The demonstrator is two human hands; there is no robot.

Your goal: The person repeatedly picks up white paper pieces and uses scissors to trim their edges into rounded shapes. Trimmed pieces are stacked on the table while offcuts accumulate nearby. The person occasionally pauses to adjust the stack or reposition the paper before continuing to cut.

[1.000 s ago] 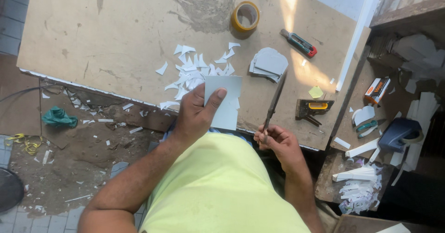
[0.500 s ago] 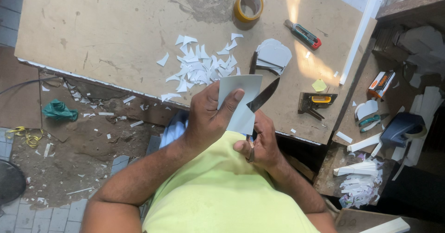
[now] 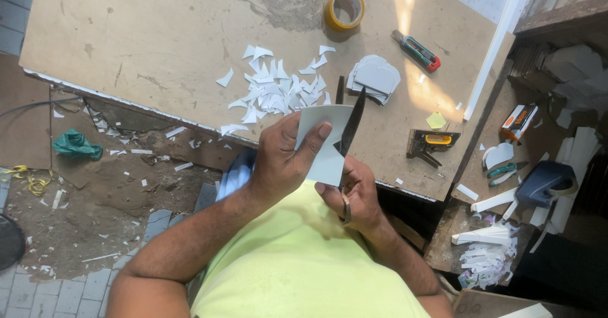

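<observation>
At frame centre, the left hand [image 3: 282,163] pinches a pale grey sheet [image 3: 326,144] between thumb and fingers, holding it over the near edge of the counter [image 3: 126,46]. Just right of it, the right hand [image 3: 354,194] grips dark scissors [image 3: 350,128], blades parted on the sheet's right edge. White offcuts [image 3: 272,90] lie above; a tape roll [image 3: 345,9] sits at upper centre.

Worn brown board table [image 3: 158,46] is carrying: white offcut scraps [image 3: 275,90] lying just beyond the fingers [image 3: 316,142], cut-piece stack [image 3: 375,77], tape roll [image 3: 344,8], utility knife [image 3: 415,50] farther out, staple gun [image 3: 430,144] sitting rightward.
</observation>
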